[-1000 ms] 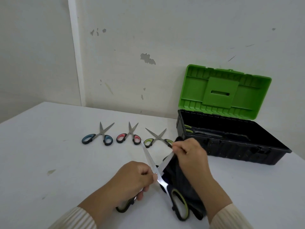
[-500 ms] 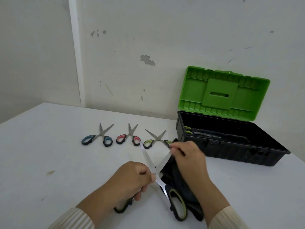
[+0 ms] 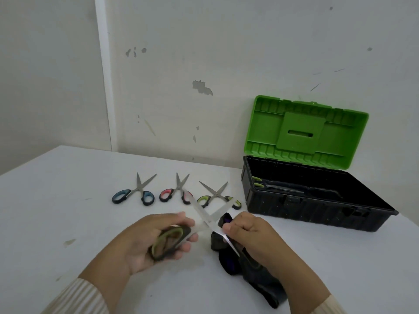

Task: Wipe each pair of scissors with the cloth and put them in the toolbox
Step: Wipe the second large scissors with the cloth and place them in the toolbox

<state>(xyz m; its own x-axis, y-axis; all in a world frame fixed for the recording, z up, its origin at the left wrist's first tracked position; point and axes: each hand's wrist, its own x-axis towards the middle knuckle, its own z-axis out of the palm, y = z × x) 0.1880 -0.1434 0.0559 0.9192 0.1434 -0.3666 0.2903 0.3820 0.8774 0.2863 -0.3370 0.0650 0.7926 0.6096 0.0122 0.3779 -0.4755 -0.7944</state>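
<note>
scissors (image 3: 200,211), green-black loop handle in curled left hand (image 3: 140,243), soft dark cloth (image 3: 223,259) against steel blade in pinching right hand (image 3: 258,239)

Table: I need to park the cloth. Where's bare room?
Bare: the stretch left of the blue scissors, and the near right corner between the right hand and the toolbox. Crowded: around the held scissors, and from the blue scissors to the toolbox.

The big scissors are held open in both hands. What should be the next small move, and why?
Probably slide the cloth outward along one blade, toward its tip. The left hand grips one handle of the open scissors, which steadies them. The right hand pinches the cloth against the metal near the pivot, so most of the blade beyond it looks not yet wiped.
</note>
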